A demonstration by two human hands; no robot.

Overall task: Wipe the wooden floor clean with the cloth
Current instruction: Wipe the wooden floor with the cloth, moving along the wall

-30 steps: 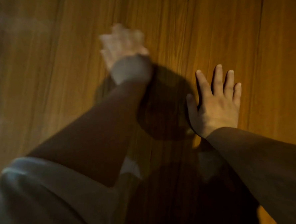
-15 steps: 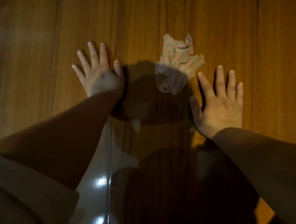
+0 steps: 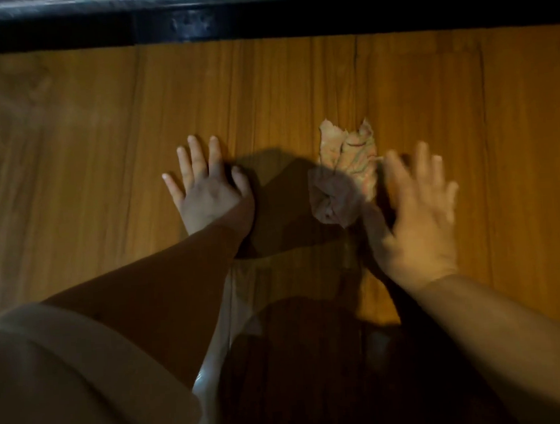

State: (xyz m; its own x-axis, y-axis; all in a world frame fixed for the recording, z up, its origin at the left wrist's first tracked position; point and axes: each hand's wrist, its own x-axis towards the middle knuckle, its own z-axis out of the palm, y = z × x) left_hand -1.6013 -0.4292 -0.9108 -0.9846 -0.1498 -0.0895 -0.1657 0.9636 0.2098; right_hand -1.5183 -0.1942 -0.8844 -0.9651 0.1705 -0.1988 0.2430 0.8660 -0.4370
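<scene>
A crumpled, pale striped cloth (image 3: 345, 178) lies on the wooden floor (image 3: 104, 140) between my two hands. My left hand (image 3: 208, 193) rests flat on the planks with fingers spread, well to the left of the cloth. My right hand (image 3: 416, 210) is blurred, its fingers spread, just right of the cloth with its thumb side near the cloth's edge. Neither hand holds the cloth. My shadow covers the lower part of the cloth and the floor in front of me.
A dark skirting or threshold (image 3: 260, 19) runs across the top of the view, where the floor ends. A light sleeve (image 3: 69, 372) fills the lower left. A glossy wet streak (image 3: 220, 330) shines on the floor beside my left forearm.
My left hand let go of the cloth and now rests flat to its left. My right hand has lifted and moved toward the cloth. The view tilted up, revealing the dark skirting.
</scene>
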